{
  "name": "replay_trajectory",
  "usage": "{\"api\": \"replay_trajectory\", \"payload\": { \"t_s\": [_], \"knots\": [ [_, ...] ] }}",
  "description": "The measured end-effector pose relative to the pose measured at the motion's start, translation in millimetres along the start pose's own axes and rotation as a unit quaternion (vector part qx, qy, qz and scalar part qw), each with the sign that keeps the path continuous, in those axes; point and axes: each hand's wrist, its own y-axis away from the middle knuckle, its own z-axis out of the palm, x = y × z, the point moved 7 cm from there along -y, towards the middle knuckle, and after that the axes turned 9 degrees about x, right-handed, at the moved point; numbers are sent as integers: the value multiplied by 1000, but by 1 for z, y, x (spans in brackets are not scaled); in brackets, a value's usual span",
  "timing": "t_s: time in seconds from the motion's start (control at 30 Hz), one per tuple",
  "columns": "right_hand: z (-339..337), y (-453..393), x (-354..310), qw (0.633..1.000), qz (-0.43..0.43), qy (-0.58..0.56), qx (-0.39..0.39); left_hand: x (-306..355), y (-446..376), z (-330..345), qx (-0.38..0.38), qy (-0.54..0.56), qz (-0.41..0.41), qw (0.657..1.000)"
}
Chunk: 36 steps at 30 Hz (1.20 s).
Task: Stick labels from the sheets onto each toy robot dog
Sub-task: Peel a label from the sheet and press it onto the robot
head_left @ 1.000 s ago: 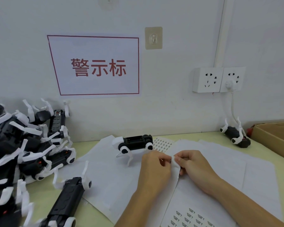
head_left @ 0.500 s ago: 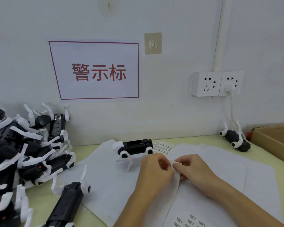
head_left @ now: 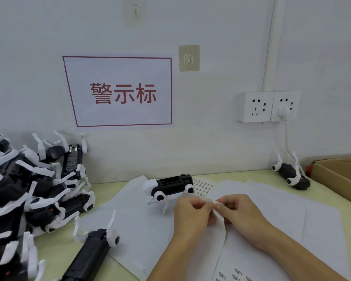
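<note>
White label sheet [head_left: 218, 222] is pinched at its top edge by curled fingers of left hand [head_left: 190, 214] and right hand [head_left: 241, 216].

Even, soft, bright indoor light; shadows faint. Wide-angle bending bows the wall conduit [head_left: 271, 43] near the edges. Slight softness overall, no glare.

Counted: three separate black-and-white plastic toy robot dogs [head_left: 169, 186], one heaped pile [head_left: 24, 199] uncountable; two white wall sockets [head_left: 268, 106]; one brown cardboard box [head_left: 340, 177].

Label sheet [head_left: 219, 222] corner lifted; toy dog [head_left: 170, 185] standing behind (black-white).
</note>
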Motion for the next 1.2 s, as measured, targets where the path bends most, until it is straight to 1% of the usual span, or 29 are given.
{"api": "replay_trajectory", "payload": {
  "t_s": [0.17,0.3,0.67,0.83,0.93,1.07,1.2],
  "knots": [
    [0,-2,3,1000,10,5,1,3,5,1,9,0,33,999],
    [-1,-1,4,1000,14,-6,-6,6,11,2,33,-26,63,997],
    [-4,-3,5,1000,16,-12,5,7,11,2,42,-21,81,996],
    [-4,-3,4,999,22,-26,4,4,6,2,16,-2,61,998],
    [-5,-3,3,1000,16,-24,6,2,4,1,15,-3,52,999],
    [-7,-1,2,1000,8,-10,14,6,6,1,28,-31,78,996],
    [-4,-1,1,1000,3,5,10,7,10,1,36,-35,89,995]
  ]
}}
